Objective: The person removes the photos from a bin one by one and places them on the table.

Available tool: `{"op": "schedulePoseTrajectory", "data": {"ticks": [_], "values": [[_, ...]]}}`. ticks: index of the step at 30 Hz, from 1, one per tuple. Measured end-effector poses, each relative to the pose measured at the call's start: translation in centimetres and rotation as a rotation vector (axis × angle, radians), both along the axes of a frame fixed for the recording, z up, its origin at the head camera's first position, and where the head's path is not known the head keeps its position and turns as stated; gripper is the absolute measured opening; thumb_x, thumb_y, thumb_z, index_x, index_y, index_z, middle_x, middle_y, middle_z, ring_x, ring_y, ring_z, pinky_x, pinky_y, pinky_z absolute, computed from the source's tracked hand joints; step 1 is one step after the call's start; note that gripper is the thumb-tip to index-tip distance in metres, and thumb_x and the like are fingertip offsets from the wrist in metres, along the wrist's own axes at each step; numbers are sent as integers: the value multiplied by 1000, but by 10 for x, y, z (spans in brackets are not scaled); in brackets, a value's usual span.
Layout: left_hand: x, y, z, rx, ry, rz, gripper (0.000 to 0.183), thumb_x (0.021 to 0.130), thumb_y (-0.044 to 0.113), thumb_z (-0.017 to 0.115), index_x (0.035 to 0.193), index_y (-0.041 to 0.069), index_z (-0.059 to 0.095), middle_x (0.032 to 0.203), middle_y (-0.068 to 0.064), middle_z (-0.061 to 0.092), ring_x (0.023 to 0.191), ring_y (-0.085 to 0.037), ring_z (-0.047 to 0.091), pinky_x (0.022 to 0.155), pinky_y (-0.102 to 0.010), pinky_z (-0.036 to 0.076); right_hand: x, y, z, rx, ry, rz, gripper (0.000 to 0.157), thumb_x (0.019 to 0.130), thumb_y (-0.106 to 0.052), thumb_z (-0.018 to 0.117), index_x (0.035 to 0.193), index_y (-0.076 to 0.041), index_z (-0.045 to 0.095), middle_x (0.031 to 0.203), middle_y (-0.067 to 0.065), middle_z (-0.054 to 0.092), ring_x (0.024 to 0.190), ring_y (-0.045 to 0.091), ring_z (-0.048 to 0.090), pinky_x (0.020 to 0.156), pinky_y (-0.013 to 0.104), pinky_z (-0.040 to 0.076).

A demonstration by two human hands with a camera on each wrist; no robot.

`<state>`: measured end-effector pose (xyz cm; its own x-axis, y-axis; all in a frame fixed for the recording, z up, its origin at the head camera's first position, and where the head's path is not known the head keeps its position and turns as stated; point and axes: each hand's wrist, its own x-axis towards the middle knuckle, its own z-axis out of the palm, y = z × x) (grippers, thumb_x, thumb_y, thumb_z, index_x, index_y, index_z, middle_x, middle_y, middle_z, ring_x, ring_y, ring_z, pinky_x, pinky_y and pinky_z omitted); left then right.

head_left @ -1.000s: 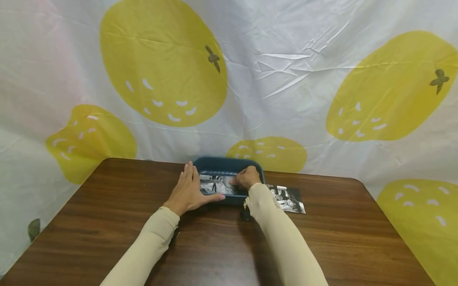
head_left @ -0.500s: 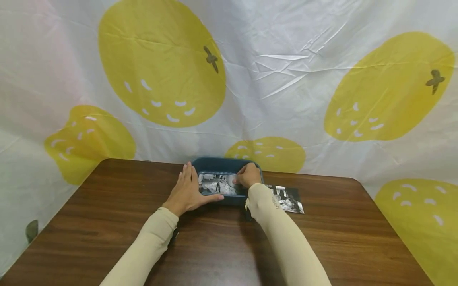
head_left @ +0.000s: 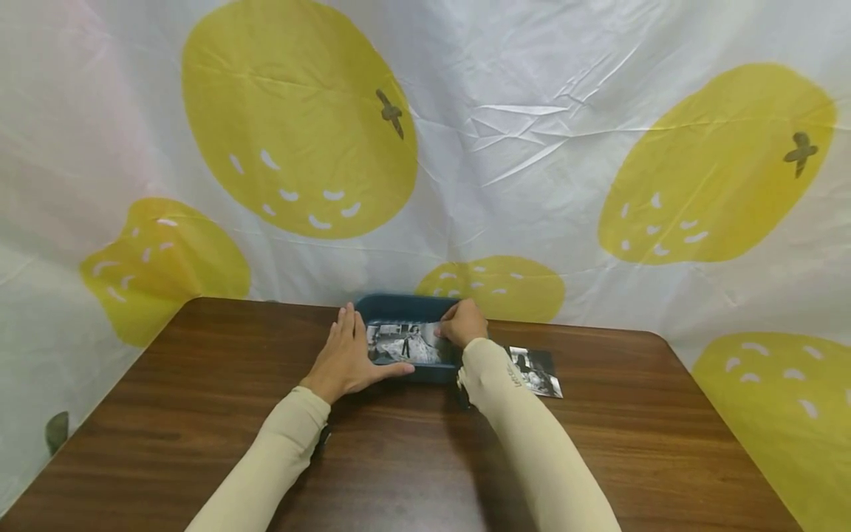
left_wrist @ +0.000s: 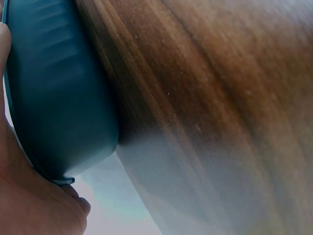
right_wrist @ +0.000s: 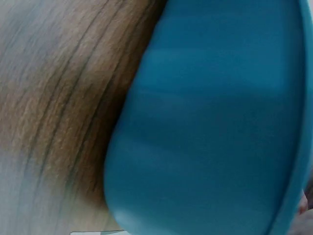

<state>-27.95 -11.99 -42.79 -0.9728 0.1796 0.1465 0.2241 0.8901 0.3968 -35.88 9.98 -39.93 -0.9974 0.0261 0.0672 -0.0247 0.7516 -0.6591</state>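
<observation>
2 cream sleeves (head_left: 532, 443) cross the wooden table (head_left: 392, 458), a loose photo (head_left: 537, 372) beside the right one. The left hand (head_left: 346, 362), thumb spread, touches the rim of the blue tray (head_left: 432, 374). Inside it, the right hand (head_left: 465, 324) pinches a black-and-white photo (head_left: 408, 346). Behind hangs a lemon-print curtain (head_left: 505, 44).

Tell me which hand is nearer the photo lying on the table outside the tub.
Right. The right hand is at the right end of the tub, just left of the loose photo; the left hand is at the tub's opposite end.
</observation>
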Motion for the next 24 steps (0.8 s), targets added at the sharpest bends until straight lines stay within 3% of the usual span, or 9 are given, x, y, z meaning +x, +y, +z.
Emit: {"op": "schedulePoseTrajectory", "data": {"ticks": [7,18,24], "values": [[0,0,-2,-5,5,2,136,75,85,61,155,-15,17,163,-33,2,153,-45,3,124,-53,11,2,7,5,-183,-42,51,16,79,0,81,92,7,77,83,15,71,59,19,59,53,29,54],[0,1,-2,-10,2,4,138,73,87,61,155,-15,17,163,-33,2,153,-45,4,124,-53,11,-2,24,17,-344,-151,41,20,87,-1,77,105,8,75,92,13,69,71,18,61,57,27,55],[-1,1,-1,-13,-6,8,138,73,88,60,156,-14,16,164,-32,1,153,-44,2,124,-52,9,0,45,30,-364,-153,40,24,89,-4,74,110,8,73,102,18,69,64,15,57,55,25,51]]}}
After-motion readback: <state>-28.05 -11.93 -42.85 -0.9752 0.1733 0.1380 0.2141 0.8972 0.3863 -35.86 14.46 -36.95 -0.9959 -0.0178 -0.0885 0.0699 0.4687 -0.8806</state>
